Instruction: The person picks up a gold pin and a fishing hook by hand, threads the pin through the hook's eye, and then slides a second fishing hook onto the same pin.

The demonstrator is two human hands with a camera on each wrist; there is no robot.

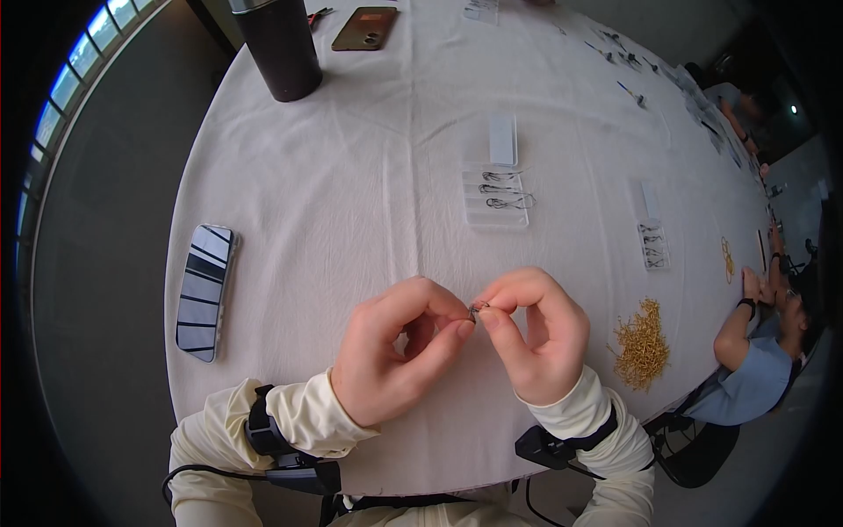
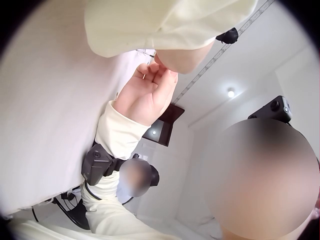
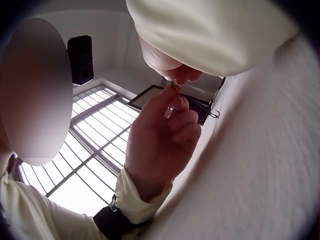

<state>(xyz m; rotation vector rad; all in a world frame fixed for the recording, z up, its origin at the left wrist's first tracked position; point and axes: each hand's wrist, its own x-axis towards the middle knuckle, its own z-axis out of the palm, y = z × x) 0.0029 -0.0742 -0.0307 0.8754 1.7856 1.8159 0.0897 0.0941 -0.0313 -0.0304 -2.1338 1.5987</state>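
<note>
Both hands meet fingertip to fingertip above the near part of the table, in the head view. My left hand (image 1: 395,347) pinches a small dark metal piece (image 1: 475,310) between thumb and forefinger. My right hand (image 1: 540,334) pinches the same piece from the other side; fingertips cover most of it, and I cannot tell its exact kind. Beyond the hands lies an open clear plastic box (image 1: 496,218) with several thin dark looped wire pieces (image 1: 502,189) in its compartments. In the right wrist view, the left hand (image 3: 162,135) shows its thumb and forefinger brought together.
A pile of small gold-coloured metal pieces (image 1: 642,344) lies right of the hands, with a second clear box (image 1: 652,246) behind it. A phone (image 1: 205,294) lies at left; a dark tumbler (image 1: 279,53) and another phone (image 1: 364,28) are farther back. Another person (image 1: 746,369) sits at right.
</note>
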